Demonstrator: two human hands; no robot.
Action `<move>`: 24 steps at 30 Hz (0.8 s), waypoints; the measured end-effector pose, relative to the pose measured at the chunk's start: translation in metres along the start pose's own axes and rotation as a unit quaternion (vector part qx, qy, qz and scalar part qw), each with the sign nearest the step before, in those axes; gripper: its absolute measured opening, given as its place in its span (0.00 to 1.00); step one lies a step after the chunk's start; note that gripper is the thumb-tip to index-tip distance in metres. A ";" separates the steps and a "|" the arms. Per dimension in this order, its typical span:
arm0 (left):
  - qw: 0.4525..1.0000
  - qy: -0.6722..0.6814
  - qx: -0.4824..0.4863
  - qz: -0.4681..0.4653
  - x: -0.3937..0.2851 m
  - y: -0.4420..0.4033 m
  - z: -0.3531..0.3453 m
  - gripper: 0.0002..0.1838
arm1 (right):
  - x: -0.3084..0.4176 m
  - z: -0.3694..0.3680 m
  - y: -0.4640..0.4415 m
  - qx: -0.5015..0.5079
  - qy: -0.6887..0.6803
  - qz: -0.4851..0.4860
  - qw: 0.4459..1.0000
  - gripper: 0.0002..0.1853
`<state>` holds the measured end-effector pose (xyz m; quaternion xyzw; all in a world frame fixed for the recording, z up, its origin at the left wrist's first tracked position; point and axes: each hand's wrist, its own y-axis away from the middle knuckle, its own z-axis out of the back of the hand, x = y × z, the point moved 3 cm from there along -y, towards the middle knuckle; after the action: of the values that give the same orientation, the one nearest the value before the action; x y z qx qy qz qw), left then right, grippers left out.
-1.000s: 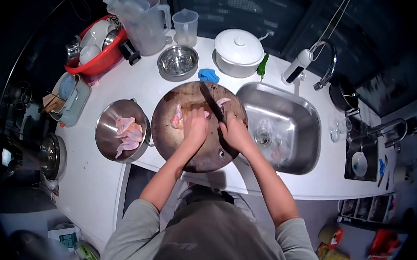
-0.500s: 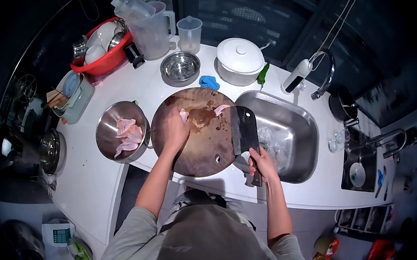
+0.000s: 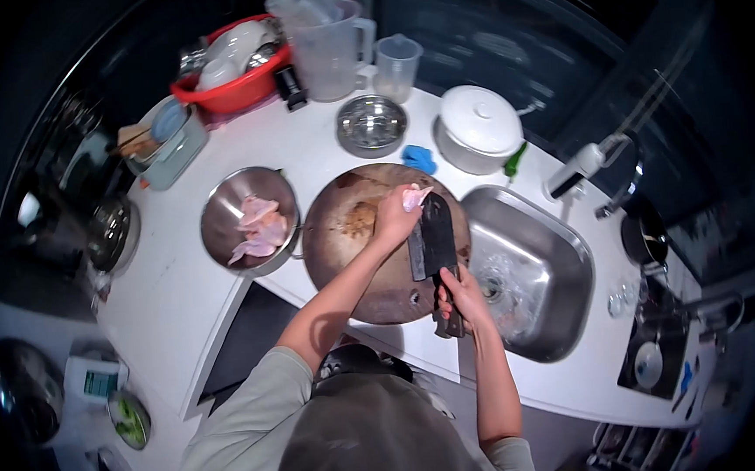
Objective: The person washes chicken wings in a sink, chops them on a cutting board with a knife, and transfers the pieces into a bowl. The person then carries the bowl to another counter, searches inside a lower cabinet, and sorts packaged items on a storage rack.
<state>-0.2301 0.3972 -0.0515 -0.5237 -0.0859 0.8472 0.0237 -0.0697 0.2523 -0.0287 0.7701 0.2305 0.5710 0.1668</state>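
Note:
My right hand [image 3: 465,299] grips a dark cleaver [image 3: 434,236] by its handle, and the wide blade lies over the right part of a round wooden chopping board [image 3: 354,281]. Just beside the top of the blade, my left hand [image 3: 396,217] has its fingers closed on a pale piece of chicken [image 3: 414,198]. A brownish wet patch marks the board to the left of that hand. Left of the board stands a steel bowl [image 3: 219,216] with several pieces of raw chicken wing [image 3: 263,229] in it.
A steel sink [image 3: 567,310] adjoins the board on the right. Behind are a small metal bowl [image 3: 371,124], a blue cloth-like item [image 3: 419,158], a white lidded pot [image 3: 479,128] and a green pepper [image 3: 516,160]. A red basin [image 3: 236,92] of dishes and plastic jugs [image 3: 326,60] stand at the back left.
My left hand has moved right across the board to the chicken piece near the blade and closed on it. The cleaver has shifted slightly left over the board. The whole view has turned a little.

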 end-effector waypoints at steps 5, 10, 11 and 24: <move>0.992 -0.025 -0.123 0.001 -0.002 0.014 0.086 0.22 | 0.021 -0.056 -0.003 0.078 0.092 -0.003 0.993 0.12; 0.976 -0.022 -0.204 0.065 0.030 0.035 0.201 0.25 | 0.031 -0.140 -0.018 0.217 0.151 0.004 0.964 0.12; 0.971 -0.004 -0.214 0.110 0.034 0.041 0.222 0.25 | 0.030 -0.157 -0.023 0.241 0.163 0.008 0.957 0.12; 0.940 -0.204 -0.219 0.164 0.098 0.068 0.311 0.22 | 0.027 -0.181 -0.045 0.232 0.195 0.032 0.952 0.11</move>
<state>-0.5475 0.3054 -0.0137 -0.3387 -0.1851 0.8883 -0.2489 -0.2432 0.3039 0.0226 0.6686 0.3596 0.6456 -0.0832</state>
